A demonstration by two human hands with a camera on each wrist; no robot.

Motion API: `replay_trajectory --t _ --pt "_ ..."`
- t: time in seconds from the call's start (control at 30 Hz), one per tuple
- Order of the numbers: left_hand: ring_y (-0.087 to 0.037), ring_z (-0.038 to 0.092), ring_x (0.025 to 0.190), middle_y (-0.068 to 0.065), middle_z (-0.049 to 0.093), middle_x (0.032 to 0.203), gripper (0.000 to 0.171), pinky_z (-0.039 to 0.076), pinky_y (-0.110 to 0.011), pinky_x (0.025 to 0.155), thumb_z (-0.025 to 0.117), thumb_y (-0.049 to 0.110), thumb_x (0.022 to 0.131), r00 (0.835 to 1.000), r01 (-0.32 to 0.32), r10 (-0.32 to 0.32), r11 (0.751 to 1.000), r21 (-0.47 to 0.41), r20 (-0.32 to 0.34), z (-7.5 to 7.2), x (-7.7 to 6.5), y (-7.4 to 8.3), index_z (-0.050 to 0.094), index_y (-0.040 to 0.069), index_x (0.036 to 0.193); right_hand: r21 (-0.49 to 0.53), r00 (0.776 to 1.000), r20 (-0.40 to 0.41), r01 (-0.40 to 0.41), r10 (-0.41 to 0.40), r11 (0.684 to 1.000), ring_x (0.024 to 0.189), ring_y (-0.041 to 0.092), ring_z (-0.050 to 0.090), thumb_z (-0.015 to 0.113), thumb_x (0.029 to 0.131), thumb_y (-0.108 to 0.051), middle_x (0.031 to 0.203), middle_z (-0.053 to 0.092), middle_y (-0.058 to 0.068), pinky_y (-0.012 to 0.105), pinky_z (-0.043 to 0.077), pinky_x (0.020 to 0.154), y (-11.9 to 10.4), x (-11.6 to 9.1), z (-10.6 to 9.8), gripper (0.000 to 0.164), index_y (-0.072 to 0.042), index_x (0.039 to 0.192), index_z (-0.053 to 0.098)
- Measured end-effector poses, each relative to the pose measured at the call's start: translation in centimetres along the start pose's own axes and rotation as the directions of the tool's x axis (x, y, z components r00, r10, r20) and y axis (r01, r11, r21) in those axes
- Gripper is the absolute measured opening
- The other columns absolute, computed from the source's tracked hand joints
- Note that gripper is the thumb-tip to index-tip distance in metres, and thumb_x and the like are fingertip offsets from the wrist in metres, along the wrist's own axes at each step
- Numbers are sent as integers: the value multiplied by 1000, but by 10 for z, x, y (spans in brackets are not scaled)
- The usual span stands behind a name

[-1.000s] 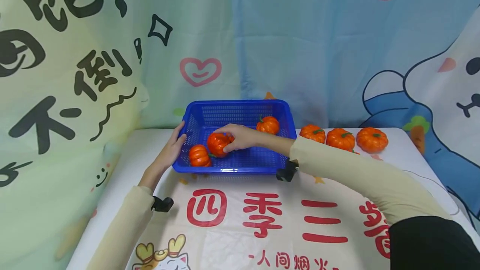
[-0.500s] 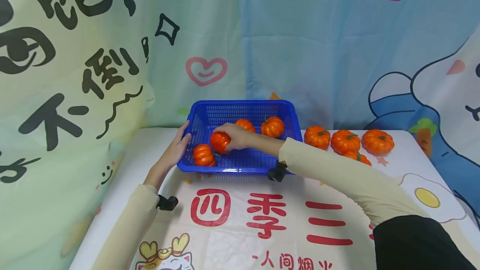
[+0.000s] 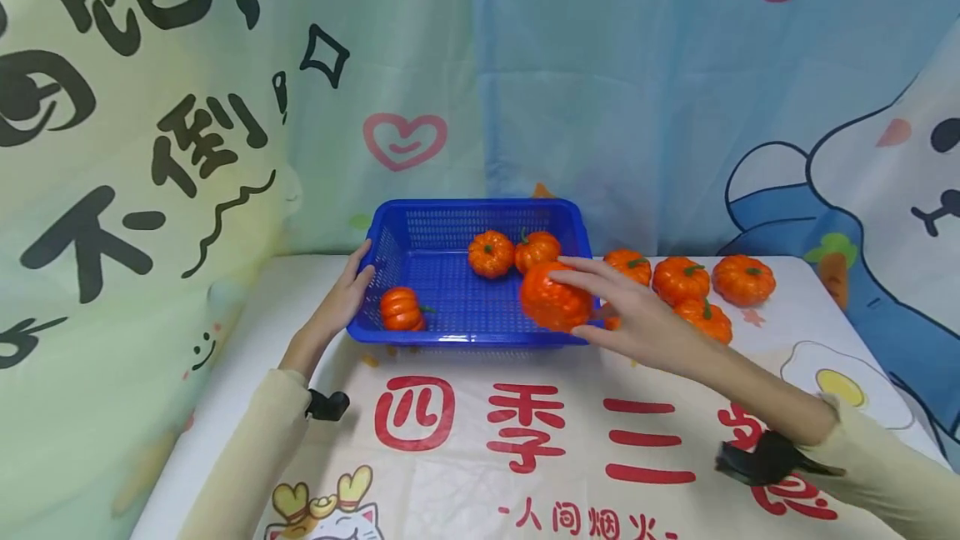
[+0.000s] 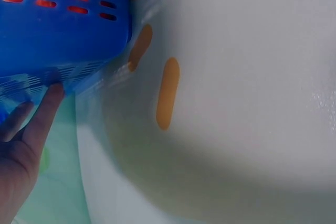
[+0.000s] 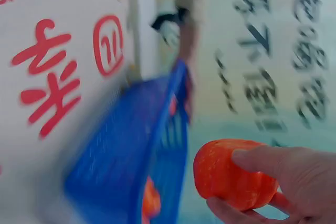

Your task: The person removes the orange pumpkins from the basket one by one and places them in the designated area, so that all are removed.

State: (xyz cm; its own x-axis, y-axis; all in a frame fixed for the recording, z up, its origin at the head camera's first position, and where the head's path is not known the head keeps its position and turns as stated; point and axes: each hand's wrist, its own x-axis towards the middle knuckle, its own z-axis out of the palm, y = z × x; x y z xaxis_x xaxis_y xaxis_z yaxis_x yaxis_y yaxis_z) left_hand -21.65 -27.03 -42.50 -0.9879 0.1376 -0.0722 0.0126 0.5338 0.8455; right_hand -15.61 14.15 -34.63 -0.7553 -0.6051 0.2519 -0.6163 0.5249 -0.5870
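My right hand [image 3: 630, 319] holds a small orange toy pumpkin [image 3: 555, 297] up at the front right of the blue plastic basket [image 3: 468, 338]. In the right wrist view, the thumb lies on the pumpkin's [image 5: 231, 174] side with fingers beneath it. My left hand [image 3: 347, 294] rests against the basket's left end, its straight fingers [image 4: 44, 116] touching the slotted wall in the left wrist view. Inside the basket, one pumpkin [image 3: 402, 309] lies at the front left. Two others, a pumpkin [image 3: 491, 254] and a pumpkin [image 3: 534, 248], sit side by side toward the back right.
Right of the basket, several more pumpkins [image 3: 744, 280] stand on the table, some partly hidden by my right hand. A printed cloth [image 3: 450, 482] with red characters covers the table's front. Behind the table hangs a patterned curtain [image 3: 555, 107].
My right hand has lifted the pumpkin from the basket's left-middle area and carried it right, toward the basket's front right corner. The left hand stays at the basket's left end.
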Motion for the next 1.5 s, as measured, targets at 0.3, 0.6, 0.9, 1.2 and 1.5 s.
replay_trajectory --t 0.3,0.6,0.9,1.2,1.5 --pt "-47 7 149 -24 4 162 56 6 -64 119 26 18 106 1000 7 -7 1000 2 8 -8 -6 13 4 6 156 -157 941 -254 -269 225 950 122 41 45 79 73 4 143 41 28 48 59 65 68 -106 -37 79 -6 143 45" --pt "-44 6 150 -18 3 164 57 6 -63 119 24 29 107 1000 0 2 999 44 -29 -10 1 -23 1 16 158 -263 897 -398 -312 192 913 118 19 47 79 65 15 135 45 28 42 59 61 116 -134 -53 81 0 138 47" --pt "-42 6 150 -17 3 164 58 5 -63 120 24 32 106 999 -10 11 999 30 -32 -8 5 -24 1 18 158 -100 863 -384 -392 328 914 114 11 45 74 73 14 133 41 33 -6 35 64 143 -143 -68 83 3 145 35" --pt "-43 6 150 -18 4 164 58 6 -62 120 25 30 106 999 -20 21 999 45 -34 -1 7 -21 3 16 158 -69 835 -348 -477 427 876 110 51 40 71 81 4 138 34 37 -4 36 62 157 -156 -76 83 5 150 24" --pt "-43 7 150 -18 4 164 58 6 -62 120 25 30 106 1000 -19 20 998 52 -18 5 9 -21 3 16 158 -28 796 -349 -536 494 844 114 53 35 70 85 -2 140 29 38 -3 36 62 163 -168 -77 78 7 148 26"
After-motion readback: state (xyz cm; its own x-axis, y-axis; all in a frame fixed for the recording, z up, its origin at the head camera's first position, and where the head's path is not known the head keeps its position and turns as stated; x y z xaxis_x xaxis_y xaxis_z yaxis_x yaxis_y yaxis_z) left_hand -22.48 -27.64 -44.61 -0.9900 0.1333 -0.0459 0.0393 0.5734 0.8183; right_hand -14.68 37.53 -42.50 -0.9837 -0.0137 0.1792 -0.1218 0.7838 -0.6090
